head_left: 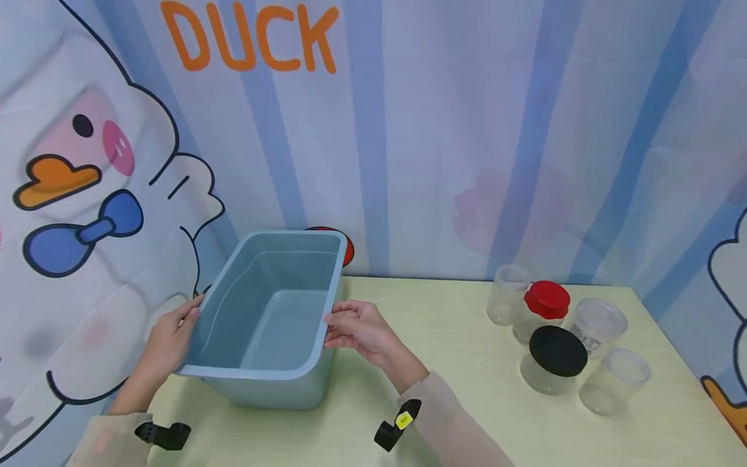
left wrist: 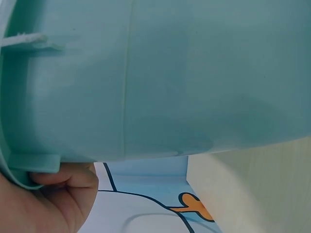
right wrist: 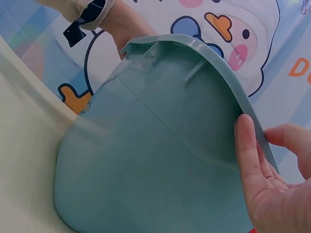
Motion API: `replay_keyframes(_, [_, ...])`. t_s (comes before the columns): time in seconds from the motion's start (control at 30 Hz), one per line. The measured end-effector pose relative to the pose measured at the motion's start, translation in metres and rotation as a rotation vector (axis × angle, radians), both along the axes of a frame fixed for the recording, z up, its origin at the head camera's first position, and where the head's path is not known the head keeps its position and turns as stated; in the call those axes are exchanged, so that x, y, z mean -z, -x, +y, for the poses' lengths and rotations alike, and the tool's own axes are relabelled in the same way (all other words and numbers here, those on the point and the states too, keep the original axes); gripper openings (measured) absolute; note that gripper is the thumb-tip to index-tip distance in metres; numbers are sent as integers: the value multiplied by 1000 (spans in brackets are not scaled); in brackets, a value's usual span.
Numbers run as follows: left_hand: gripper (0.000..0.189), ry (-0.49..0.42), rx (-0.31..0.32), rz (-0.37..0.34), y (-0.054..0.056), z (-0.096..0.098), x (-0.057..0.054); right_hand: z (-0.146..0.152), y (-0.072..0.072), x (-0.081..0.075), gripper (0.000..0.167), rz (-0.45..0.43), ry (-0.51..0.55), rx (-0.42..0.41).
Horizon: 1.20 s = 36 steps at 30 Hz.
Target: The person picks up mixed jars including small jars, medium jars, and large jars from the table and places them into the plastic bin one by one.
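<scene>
A blue-grey plastic bin (head_left: 292,324) is at the left of the table, its open top facing up and its inside bare. My left hand (head_left: 167,338) grips the bin's left rim. In the left wrist view, the curled fingers (left wrist: 80,182) of that hand are under the rim beside a rib. On the opposite side, my right hand (head_left: 364,334) pinches the right rim. The right wrist view shows its thumb and fingers (right wrist: 249,148) on either side of the rim. Whether the bin's base touches the table cannot be told.
Several clear jars stand together at the table's right, among them one with a red lid (head_left: 547,299) and one with a black lid (head_left: 557,351). A printed cloth backdrop (head_left: 420,143) hangs behind the pale table (head_left: 432,324). The table's left edge is near the bin.
</scene>
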<state>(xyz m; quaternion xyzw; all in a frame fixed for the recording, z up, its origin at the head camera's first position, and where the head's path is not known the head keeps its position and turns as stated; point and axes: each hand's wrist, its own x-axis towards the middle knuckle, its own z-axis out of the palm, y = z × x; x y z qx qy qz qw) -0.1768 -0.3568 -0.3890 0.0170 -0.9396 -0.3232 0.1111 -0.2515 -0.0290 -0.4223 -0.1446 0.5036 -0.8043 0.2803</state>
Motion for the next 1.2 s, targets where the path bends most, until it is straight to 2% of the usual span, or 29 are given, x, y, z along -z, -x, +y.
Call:
replay_keyframes(0.13, [47,10,-1,25,0,1,1,1,1,1,15,-5,5,-4])
replay_keyframes(0.47, [47,7,-2,5,-1,4,0,4,2,4,12,-8,12,-10])
replay_keyframes(0.7, [50,-22,0,-42,-2,6,-1,6,1,4,10,-12,15,-3])
replay_keyframes(1.2, [53,-41,-9,-55,-1,11,2,11,1,5,8,2,31,-10])
